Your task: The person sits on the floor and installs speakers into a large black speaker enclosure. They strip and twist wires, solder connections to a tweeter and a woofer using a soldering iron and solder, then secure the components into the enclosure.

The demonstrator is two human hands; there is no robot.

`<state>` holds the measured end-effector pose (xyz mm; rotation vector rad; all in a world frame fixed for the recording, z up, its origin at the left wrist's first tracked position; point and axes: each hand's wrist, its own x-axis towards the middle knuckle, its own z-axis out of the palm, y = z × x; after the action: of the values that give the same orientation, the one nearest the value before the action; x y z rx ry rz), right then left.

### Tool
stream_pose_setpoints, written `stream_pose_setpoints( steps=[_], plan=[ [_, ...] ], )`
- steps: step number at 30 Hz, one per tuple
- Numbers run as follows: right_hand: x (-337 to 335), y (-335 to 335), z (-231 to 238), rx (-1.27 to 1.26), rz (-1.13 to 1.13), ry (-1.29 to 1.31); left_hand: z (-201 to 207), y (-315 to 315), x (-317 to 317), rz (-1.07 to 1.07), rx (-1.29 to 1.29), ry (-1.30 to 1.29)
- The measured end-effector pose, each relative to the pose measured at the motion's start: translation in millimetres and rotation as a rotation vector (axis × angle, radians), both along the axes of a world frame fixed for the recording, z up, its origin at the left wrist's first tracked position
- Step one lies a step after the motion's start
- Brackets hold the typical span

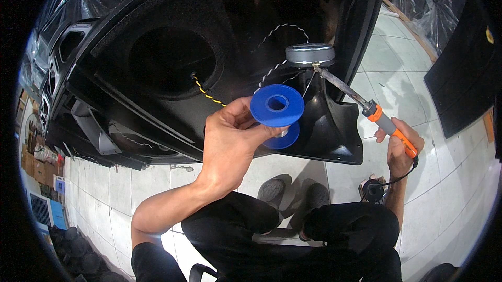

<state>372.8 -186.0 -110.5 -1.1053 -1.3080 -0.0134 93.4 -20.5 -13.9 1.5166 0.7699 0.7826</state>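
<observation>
spool [280,119] pinched in left fingers [265,134], soldering iron [375,113] gripped in right fingers [397,148], tip [319,70] well beyond them

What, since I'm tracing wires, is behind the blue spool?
The black horn shows beyond the blue spool; a twisted wire reaches its upper-left edge. Whatever the spool covers can't be seen.

1 spool [277,118], 1 soldering iron [374,112]

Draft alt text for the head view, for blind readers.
A person's right hand holds an orange-and-grey soldering iron, its tip at the metal tab on a round grey driver atop a glossy black horn. The left hand holds a blue plastic spool of silvery wire. Behind is a black cabinet with a round opening.
</observation>
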Motion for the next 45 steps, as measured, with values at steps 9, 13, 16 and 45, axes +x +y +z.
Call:
stream_pose_setpoints(
  steps=[9, 13, 16, 45],
  plan=[
    [4.6, 1.2, -2.9, 0.0, 0.032, -0.018, -2.1, 1.2, 1.3, 0.003, 0.015, -0.011],
    [2.5, 1.7, -4.5, 0.004, 0.042, 0.036, -2.8, 1.8, 3.0, 0.008, 0.028, 0.005],
    [1.2, 1.1, -4.2, -0.009, 0.041, 0.063, -2.0, 1.8, 3.3, 0.003, 0.007, -0.007],
    [8.8, 1.1, -16.7, -0.026, 0.093, 0.157, 4.9, -0.1, -12.6, 0.046, 0.064, -0.102]
  ],
)
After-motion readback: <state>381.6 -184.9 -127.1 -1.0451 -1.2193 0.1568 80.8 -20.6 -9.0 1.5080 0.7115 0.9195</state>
